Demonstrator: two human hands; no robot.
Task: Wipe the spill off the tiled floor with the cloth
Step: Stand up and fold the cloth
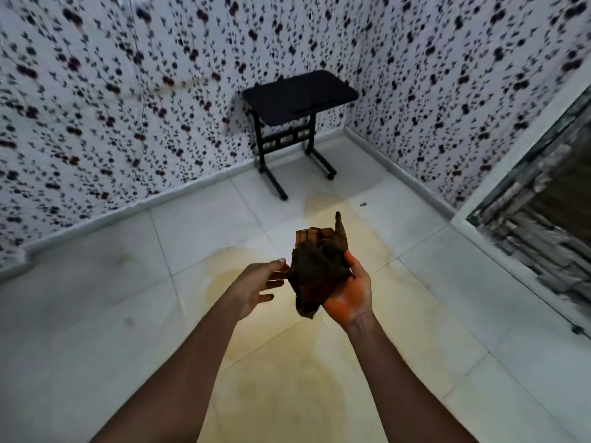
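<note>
Brown cloth (pixel 316 273) sits bunched in my cupped right hand (pixel 350 290); my left hand (pixel 259 282), fingers spread, touches its edge, probably shaping a pad for the spill (pixel 287 394).

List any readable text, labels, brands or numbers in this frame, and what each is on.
None readable.
The cloth shows only a dark woven pattern.
The wallpaper shows only a floral print.
The black table and tiled floor show no markings.
</note>
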